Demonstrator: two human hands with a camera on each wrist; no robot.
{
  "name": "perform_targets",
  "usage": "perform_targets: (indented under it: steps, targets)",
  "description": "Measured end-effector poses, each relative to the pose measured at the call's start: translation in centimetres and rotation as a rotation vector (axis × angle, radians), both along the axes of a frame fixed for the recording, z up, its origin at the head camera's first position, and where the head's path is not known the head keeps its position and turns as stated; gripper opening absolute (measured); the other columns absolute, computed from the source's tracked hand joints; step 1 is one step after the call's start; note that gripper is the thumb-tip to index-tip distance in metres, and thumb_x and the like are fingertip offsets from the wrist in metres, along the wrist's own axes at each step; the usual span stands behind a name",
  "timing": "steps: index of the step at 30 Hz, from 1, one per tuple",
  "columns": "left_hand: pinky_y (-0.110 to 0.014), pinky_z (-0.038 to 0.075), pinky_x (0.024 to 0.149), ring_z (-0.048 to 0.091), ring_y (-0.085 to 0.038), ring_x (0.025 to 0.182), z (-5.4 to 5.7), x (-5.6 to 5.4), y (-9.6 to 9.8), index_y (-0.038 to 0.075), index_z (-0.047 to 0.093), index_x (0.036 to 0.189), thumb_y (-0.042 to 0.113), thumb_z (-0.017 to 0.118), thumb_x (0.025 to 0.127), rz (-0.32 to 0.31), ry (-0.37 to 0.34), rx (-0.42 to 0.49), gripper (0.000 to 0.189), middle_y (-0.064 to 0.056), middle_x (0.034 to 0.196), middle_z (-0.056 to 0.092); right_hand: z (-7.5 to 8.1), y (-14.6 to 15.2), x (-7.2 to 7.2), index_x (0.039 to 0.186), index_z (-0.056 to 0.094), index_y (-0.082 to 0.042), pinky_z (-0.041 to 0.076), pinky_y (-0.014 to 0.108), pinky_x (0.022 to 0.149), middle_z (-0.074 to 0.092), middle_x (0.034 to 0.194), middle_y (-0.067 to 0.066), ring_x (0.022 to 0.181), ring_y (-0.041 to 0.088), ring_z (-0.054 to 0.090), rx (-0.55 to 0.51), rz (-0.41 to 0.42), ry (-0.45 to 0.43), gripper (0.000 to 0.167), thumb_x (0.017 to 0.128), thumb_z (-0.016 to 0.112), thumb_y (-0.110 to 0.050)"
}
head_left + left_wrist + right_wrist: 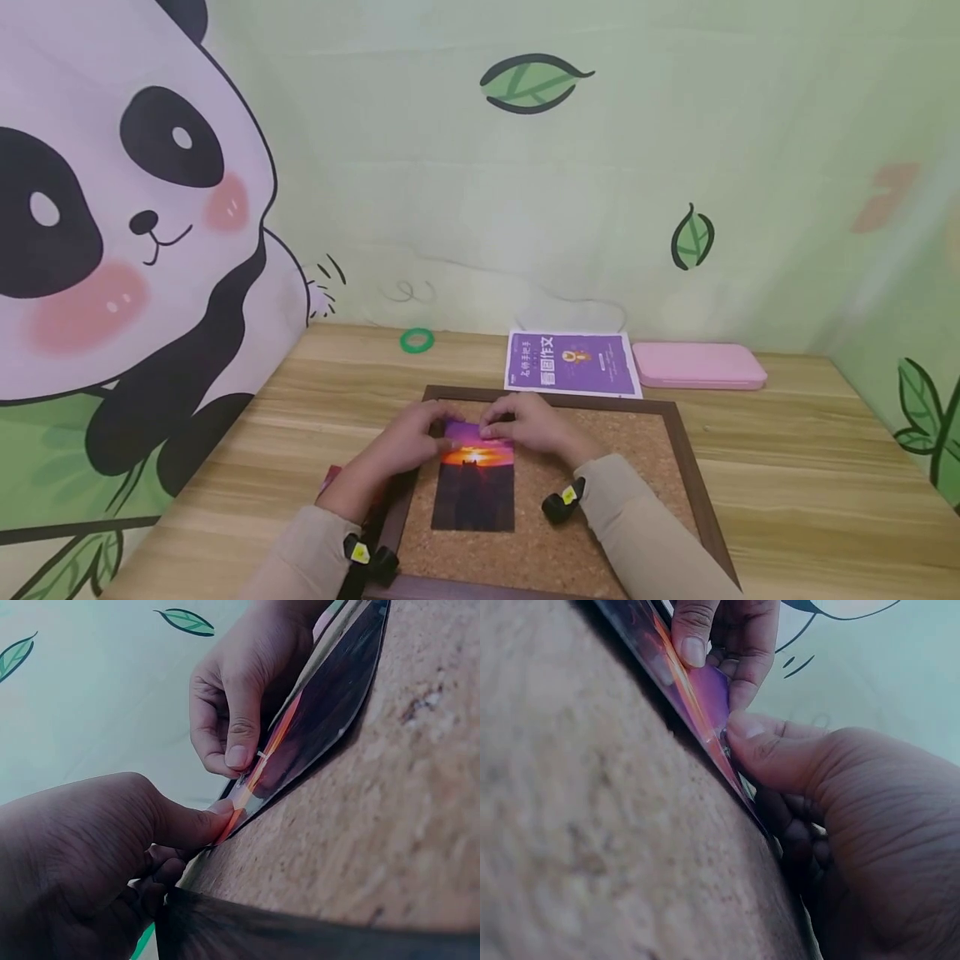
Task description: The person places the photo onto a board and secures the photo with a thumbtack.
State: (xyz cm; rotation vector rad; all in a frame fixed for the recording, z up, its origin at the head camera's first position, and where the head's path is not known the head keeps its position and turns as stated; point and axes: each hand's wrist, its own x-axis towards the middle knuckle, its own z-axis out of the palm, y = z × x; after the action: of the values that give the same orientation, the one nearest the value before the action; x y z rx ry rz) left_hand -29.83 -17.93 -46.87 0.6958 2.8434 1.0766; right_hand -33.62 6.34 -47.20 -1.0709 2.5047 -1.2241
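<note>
Sunset photo (474, 496), top between left hand (408, 437) and right hand (536, 423); corkboard (472, 554) beneath

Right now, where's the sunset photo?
Head view: the sunset photo is over the left part of the framed corkboard, its upper end between the left hand and the right hand.

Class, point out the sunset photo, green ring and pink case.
Sunset photo (474, 487), head view: dark lower part.
Green ring (417, 350), head view: near rim.
Pink case (697, 363), head view: middle of lid.
</note>
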Motion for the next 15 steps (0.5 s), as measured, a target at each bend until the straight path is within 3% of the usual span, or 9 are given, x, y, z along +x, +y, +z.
perform_targets:
  steps: [15]
  targets:
    - [-0.051, 0.045, 0.099, 0.059, -0.025, 0.110, 0.06, 0.03, 0.07, 0.011, 0.071, 0.116, 0.012, 0.077, 0.087, 0.007, 0.003, -0.001, 0.030, -0.003, 0.114, 0.068, -0.34, -0.30, -0.02, 0.092, 0.076, -0.014, 0.046, 0.032, 0.082, 0.068, 0.087, -0.011, 0.086, 0.011, 0.058, 0.015, -0.046, 0.029, 0.007, 0.091, 0.075, -0.021]
